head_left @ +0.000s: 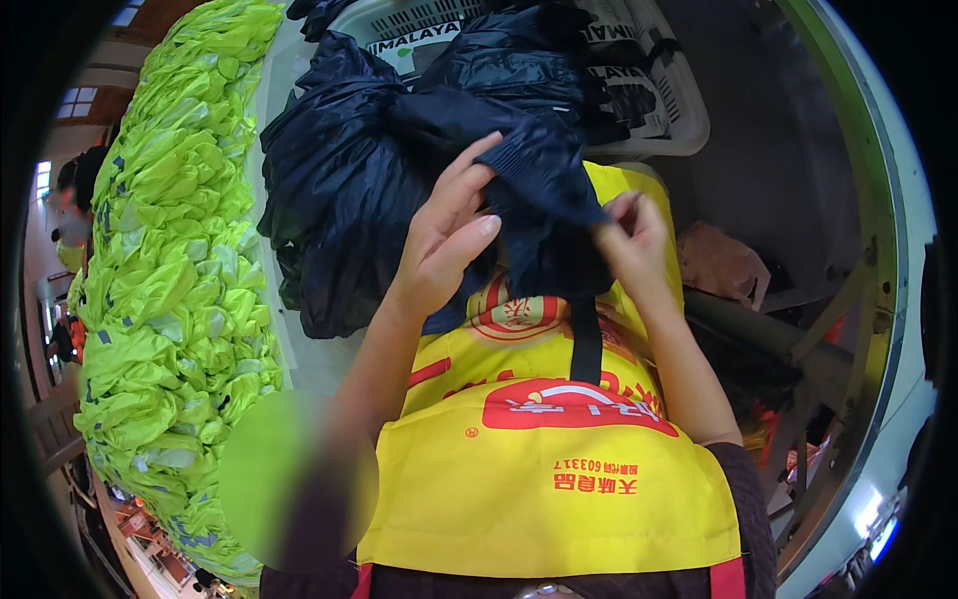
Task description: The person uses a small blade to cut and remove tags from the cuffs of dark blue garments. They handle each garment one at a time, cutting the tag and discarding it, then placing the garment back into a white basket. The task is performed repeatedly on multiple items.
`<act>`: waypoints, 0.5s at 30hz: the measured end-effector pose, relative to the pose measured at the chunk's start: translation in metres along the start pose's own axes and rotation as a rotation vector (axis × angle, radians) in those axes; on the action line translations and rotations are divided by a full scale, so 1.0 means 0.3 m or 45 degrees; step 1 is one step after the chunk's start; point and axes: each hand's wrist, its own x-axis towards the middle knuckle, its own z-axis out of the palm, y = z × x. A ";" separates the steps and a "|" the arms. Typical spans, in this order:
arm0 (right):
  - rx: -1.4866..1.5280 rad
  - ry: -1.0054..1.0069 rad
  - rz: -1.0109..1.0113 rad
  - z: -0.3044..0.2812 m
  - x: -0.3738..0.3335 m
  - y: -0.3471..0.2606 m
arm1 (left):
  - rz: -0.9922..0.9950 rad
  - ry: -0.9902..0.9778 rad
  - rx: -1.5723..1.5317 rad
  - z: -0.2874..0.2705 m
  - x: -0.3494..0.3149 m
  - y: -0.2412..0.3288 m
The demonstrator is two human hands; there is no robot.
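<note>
A dark navy garment (544, 170) with a ribbed knit edge lies in front of me, its lower part hanging over my lap. Fingers extended and thumb apart, my left hand (444, 235) is at the left side of the ribbed edge, and its fingertips seem to touch the cloth. My right hand (637, 240) is closed in a pinch at the garment's right corner, slightly blurred. To the left, a bunched heap of similar shiny dark garments (334, 190) rests on the table and partly merges with this one.
A long heap of lime-green garments (180, 290) fills the left side. White plastic baskets (689, 110) holding dark items stand at the far side. A yellow apron (559, 499) covers my lap. Crumpled pinkish material (720, 262) lies low at the right. Other people appear at the far left.
</note>
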 end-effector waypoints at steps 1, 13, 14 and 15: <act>0.405 0.042 0.314 -0.018 0.032 -0.026 | -0.012 0.032 -0.043 0.006 -0.001 -0.007; 0.980 0.019 0.695 -0.091 0.079 -0.072 | 0.432 0.096 1.208 0.185 0.008 0.008; 0.897 -0.015 0.669 -0.079 0.068 -0.094 | 0.393 0.026 1.371 0.206 0.021 0.033; 0.818 -0.054 0.632 -0.064 0.063 -0.133 | 0.322 -0.067 1.527 0.218 0.021 0.042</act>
